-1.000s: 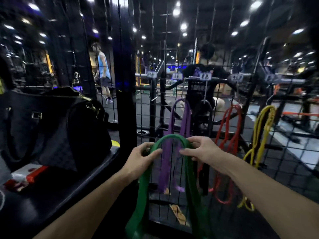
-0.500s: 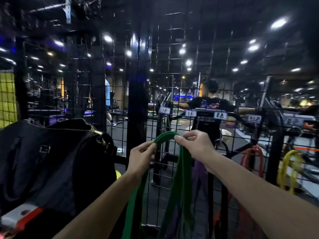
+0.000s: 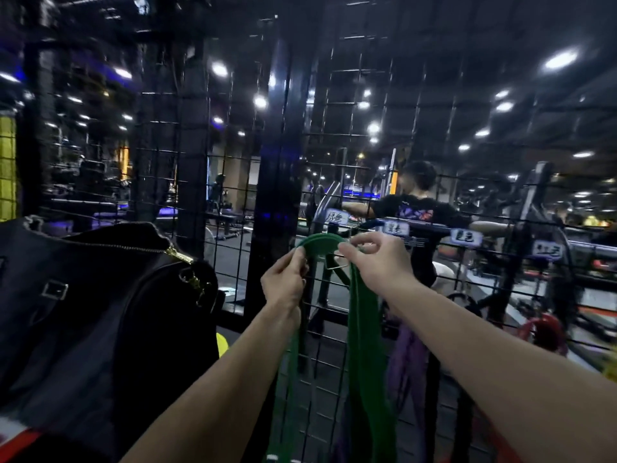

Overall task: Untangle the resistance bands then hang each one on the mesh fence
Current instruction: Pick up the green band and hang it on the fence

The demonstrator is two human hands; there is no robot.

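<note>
Bag: a black bag [image 3: 100,312] sat at far left on a dark ledge, well clear of the work.
Left hand: the left hand [image 3: 283,282] was closed, pinching the left side of the green band [image 3: 362,345] near its top.
Band: its loop arched against the fence [image 3: 334,135], between both hands, with the two strands hanging down in front of the mesh.
Hook: a small wire hook [image 3: 337,264] showed just under the arch.
Right hand: the right hand [image 3: 377,262] pinched the loop's right side, fingers curled.
Advice: the loop probably wanted spreading flat and lowering squarely over the hook, untwisted.
Right side: a purple band [image 3: 409,362] and a red band [image 3: 544,332] already hung on the mesh.
Room: a dim gym with ceiling lights; a person stood beyond the fence.
</note>
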